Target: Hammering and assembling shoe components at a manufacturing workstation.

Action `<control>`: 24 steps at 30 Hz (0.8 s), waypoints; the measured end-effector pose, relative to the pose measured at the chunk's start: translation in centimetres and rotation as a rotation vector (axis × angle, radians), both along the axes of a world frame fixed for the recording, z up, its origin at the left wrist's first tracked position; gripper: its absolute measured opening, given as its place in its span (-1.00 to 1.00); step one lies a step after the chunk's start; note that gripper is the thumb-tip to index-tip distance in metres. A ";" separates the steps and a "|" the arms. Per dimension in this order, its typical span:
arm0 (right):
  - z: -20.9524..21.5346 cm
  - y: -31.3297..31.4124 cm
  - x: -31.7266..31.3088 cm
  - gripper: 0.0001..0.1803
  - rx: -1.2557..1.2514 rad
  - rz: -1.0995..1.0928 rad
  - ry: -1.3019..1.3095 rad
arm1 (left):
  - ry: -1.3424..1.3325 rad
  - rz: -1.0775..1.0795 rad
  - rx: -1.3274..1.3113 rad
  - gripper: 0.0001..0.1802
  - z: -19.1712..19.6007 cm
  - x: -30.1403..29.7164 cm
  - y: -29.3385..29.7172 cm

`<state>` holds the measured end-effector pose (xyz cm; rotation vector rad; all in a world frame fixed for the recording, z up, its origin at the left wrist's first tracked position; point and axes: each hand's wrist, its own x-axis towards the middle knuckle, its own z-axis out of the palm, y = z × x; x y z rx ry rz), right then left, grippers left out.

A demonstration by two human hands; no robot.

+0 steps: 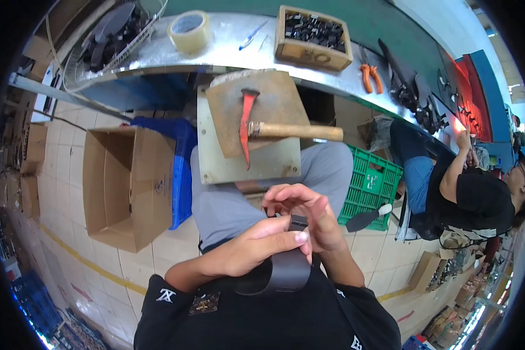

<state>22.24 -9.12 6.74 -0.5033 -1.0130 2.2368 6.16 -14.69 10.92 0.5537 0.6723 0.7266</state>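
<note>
In front of my chest I hold a dark leather belt point(290, 273), its strap bent in a loop below my hands. My left hand point(262, 244) is closed on it, with the thumb pressed on the strap just under the black buckle point(298, 222). Around the buckle's far side curls my right hand point(325, 228), its thumb raised; a dark bit of the belt shows at its fingertips. Beyond my hands, a hammer point(294, 130) with a red head and wooden handle lies on a brown board point(224, 119) atop a pale block point(210, 166).
On the metal bench point(227, 55) are a tape roll point(189, 32), a blue pen point(253, 35), a wooden box point(313, 57) of black buckles and orange-handled pliers point(370, 77). A cardboard box point(149, 186) stands left, a green crate point(370, 181) right. Another person point(478, 195) works at right.
</note>
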 end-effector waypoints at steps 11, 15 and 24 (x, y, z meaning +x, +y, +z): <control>-3.1 19.5 17.5 -0.71 0.948 -1.060 -1.387 | 0.727 1.604 0.645 -0.58 -0.2 -26.3 11.0; -3.5 29.2 23.3 -0.70 1.179 -1.355 -1.611 | 1.710 1.738 0.733 -0.21 -0.3 -39.8 13.9; 6.4 24.5 13.7 -0.77 0.426 -1.158 -0.209 | 1.405 0.847 1.120 -0.20 2.1 -8.2 15.2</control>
